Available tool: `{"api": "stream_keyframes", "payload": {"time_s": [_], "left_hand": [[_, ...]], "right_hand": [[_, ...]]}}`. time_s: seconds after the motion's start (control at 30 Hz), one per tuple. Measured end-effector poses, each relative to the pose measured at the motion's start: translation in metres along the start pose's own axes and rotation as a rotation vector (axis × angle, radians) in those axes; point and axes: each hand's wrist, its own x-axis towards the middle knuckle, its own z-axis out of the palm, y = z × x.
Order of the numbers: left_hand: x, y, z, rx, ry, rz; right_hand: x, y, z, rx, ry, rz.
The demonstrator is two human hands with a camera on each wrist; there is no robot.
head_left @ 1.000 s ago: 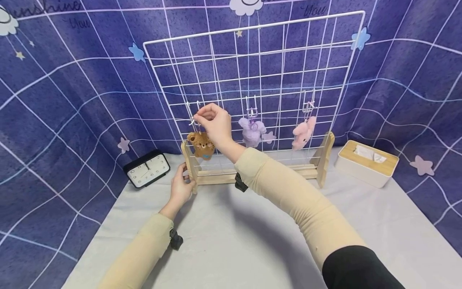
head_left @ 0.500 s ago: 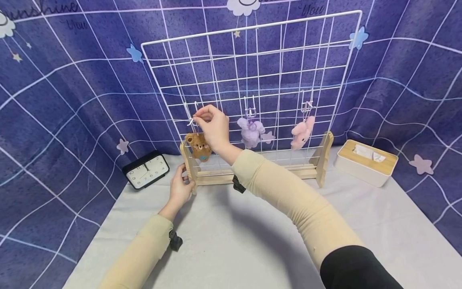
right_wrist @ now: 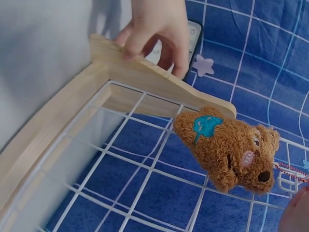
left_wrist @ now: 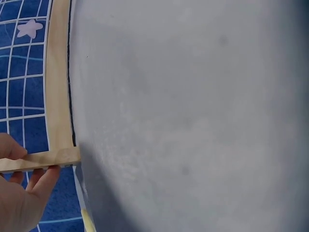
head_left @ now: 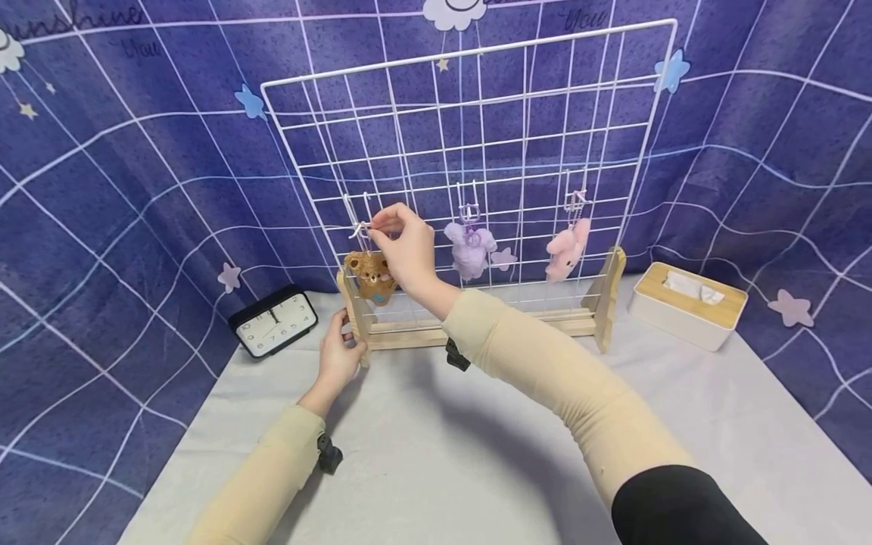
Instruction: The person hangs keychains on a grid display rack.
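A brown plush bear keychain (head_left: 370, 278) with a blue patch hangs at the left of a white wire grid (head_left: 500, 141). My right hand (head_left: 412, 248) has thumb and index finger pinched at the bear's chain, beside a white double hook (head_left: 356, 227); I cannot tell whether they pinch chain or hook. In the right wrist view, the bear (right_wrist: 227, 150) lies along the grid and a red-and-white chain (right_wrist: 289, 169) runs from its head. My left hand (head_left: 341, 354) grips the left end piece of the wooden stand (head_left: 354, 322), thumb on one side and fingers on the other.
A purple plush keychain (head_left: 470, 251) and a pink one (head_left: 568, 251) hang farther right on the grid. A black-framed clock (head_left: 274, 322) stands at left, a tissue box (head_left: 684, 310) at right. A patterned purple curtain (head_left: 157, 265) surrounds the pale tabletop (head_left: 415, 469).
The head view has shifted slightly. My right hand has drawn a little to the right of the hook, fingers still pinched. My left hand stays on the stand.
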Motion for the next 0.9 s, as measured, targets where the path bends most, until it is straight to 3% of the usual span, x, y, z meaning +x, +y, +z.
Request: {"api": "stream_keyframes", "payload": {"time_s": [0.47, 0.7, 0.9], "left_hand": [[0.002, -0.006, -0.009, 0.017, 0.03, -0.022], [-0.002, -0.004, -0.013, 0.044, 0.025, -0.02], [-0.009, 0.001, -0.023, 0.105, -0.053, -0.031]], "right_hand": [[-0.032, 0.012, -0.02, -0.024, -0.126, 0.039], [-0.059, 0.022, -0.042, -0.072, -0.303, 0.063], [-0.082, 0.035, -0.067, -0.113, -0.456, 0.121]]}}
